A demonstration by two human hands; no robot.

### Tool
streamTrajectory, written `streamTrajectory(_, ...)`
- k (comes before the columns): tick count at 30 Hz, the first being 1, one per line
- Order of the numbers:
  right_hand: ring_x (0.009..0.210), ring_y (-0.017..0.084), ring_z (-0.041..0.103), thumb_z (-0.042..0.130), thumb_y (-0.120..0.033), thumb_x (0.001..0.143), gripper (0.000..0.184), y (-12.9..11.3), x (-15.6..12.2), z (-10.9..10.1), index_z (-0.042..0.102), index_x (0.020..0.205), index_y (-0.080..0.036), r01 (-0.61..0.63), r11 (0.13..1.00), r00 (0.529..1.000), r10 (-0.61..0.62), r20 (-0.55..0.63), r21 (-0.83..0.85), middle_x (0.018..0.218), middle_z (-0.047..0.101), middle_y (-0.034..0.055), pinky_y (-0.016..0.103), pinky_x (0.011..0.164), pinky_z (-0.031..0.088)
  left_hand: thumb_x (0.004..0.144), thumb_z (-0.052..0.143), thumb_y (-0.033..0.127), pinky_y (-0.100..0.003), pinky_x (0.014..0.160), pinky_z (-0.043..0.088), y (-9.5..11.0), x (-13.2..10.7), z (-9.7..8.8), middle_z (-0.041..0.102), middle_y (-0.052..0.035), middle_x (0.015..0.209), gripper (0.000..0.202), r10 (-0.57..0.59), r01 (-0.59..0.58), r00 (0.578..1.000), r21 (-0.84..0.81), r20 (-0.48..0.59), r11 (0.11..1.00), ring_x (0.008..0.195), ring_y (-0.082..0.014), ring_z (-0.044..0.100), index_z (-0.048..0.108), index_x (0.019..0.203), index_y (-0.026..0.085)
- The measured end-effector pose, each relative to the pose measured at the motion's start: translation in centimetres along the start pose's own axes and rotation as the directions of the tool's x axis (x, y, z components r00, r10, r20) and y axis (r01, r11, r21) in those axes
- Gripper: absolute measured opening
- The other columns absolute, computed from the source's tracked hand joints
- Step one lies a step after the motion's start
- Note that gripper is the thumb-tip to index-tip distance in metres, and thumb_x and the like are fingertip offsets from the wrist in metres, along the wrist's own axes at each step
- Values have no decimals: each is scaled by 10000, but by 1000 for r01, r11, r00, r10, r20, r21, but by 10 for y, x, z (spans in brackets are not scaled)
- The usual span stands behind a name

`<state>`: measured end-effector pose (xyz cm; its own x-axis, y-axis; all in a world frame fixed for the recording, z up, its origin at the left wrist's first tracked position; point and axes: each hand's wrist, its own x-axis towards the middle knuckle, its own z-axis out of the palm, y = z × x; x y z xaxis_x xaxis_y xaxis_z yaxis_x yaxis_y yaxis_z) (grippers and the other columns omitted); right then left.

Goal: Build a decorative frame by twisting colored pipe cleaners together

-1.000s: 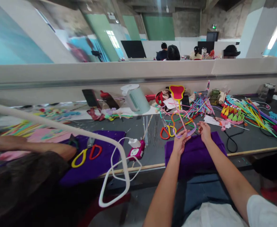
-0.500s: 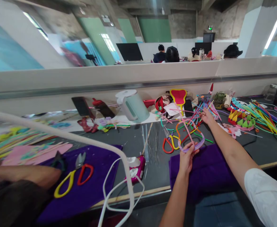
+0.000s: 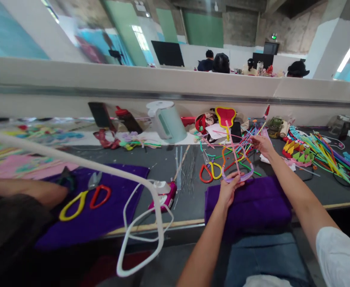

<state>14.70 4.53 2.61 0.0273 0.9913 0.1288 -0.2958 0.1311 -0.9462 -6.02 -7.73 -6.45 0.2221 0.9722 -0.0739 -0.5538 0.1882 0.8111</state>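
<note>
My left hand (image 3: 229,187) is closed on the lower edge of a looped shape of pink and purple pipe cleaners (image 3: 238,167), holding it over a folded purple cloth (image 3: 249,203) at the table's near edge. My right hand (image 3: 260,142) is stretched out to the pile of loose coloured pipe cleaners (image 3: 249,137) behind it, its fingers pinched on a thin strand there. Red-and-yellow scissors (image 3: 208,171) lie just left of the looped shape.
A pale green kettle (image 3: 166,121), a red-and-yellow paddle (image 3: 225,117) and more coloured sticks (image 3: 324,149) line the back. At left a co-worker's arm (image 3: 25,191) rests by a purple mat (image 3: 97,203) with scissors (image 3: 82,199). A white cable (image 3: 151,199) loops past a pink glue gun (image 3: 163,197).
My right hand left the looped shape, reached out to the pipe cleaner pile and now sits slightly nearer. My left hand has kept hold of the shape throughout.
</note>
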Motion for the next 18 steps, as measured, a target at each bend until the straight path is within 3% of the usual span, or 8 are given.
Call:
streamTrajectory(3,670,129,618,746,-315,674,183,-17,-23,-6,703,773,-167,43,995,999,-40,36,-90,792,714,34,234,587,503,686,765,299,-296,720,574,0,1,4,694,-152,1057,400,44,-43,998,-14,46,999,874,-217,681,671,1025,107)
streamTrajectory(6,578,106,577,789,-194,572,201,-26,-28,-16,673,732,-156,8,990,996,-19,-82,-142,715,697,15,221,524,469,700,758,266,-292,755,569,1,3,6,685,-146,1080,381,92,-87,992,-59,83,994,899,-211,676,669,1035,108)
streamTrajectory(9,519,75,540,739,-129,572,213,-36,-13,-24,638,756,-170,3,992,984,-25,-174,-124,670,672,-21,193,475,428,704,755,236,-293,767,568,0,6,6,679,-136,1096,385,107,-101,993,-118,49,988,889,-198,678,662,1055,110)
streamTrajectory(13,537,71,557,686,-109,606,253,-60,16,-26,626,836,-192,77,996,973,-83,-213,-36,707,672,-30,189,476,428,692,763,210,-310,780,569,-1,10,2,675,-132,1110,393,88,-90,996,-147,-20,985,897,-197,677,659,1057,112)
streamTrajectory(18,670,109,611,646,-111,655,224,-84,29,-27,625,853,-213,185,982,973,-176,-147,50,788,676,-9,240,605,503,718,747,221,-301,785,569,-2,11,-3,668,-140,1126,392,84,-83,996,-128,8,988,870,-182,684,651,1084,119)
